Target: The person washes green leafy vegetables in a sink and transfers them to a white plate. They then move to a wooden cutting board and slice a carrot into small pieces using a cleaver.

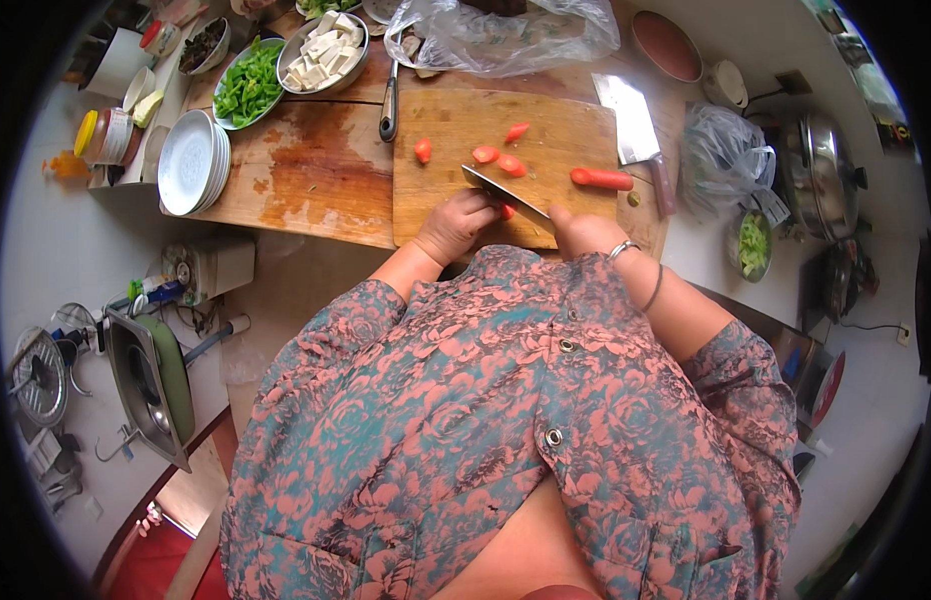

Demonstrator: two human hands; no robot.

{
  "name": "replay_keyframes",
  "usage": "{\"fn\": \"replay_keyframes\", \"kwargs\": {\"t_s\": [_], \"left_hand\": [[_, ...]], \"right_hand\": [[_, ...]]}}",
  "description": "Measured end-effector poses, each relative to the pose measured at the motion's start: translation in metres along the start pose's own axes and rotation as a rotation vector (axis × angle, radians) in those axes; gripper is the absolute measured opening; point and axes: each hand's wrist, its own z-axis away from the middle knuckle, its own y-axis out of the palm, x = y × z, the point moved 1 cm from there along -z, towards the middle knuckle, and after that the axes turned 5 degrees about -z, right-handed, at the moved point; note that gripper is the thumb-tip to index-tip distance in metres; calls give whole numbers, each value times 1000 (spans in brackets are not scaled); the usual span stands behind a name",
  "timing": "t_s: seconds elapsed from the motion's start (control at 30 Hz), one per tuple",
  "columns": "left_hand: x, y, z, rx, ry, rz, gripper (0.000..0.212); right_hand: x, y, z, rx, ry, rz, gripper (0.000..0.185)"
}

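Observation:
My right hand (589, 234) grips a kitchen knife (503, 189), its handle hidden in the fist. The blade slants up and left over the wooden cutting board (435, 112). Beside the blade, my left hand (459, 225) has its fingers curled on a carrot piece (508, 212), mostly covered by the fingers and the knife. Several cut carrot chunks (511, 165) lie beyond the blade, and one sits apart at the left (423, 151). A longer length of carrot (602, 178) rests near the board's right edge.
A cleaver (628, 120) lies right of the board; a peeler-like tool with a black handle (389, 112) is at its left. Farther left are a bowl of white tofu-like pieces (327, 56), a plate of sliced green peppers (248, 82) and stacked plates (188, 165). A plastic bag (503, 37) lies behind.

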Motion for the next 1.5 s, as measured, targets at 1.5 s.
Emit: {"fn": "replay_keyframes", "kwargs": {"t_s": [1.5], "left_hand": [[-5,-4,-5,-19,74,17,17]], "right_hand": [[-8,8,-7,-132,-26,-13,19]]}}
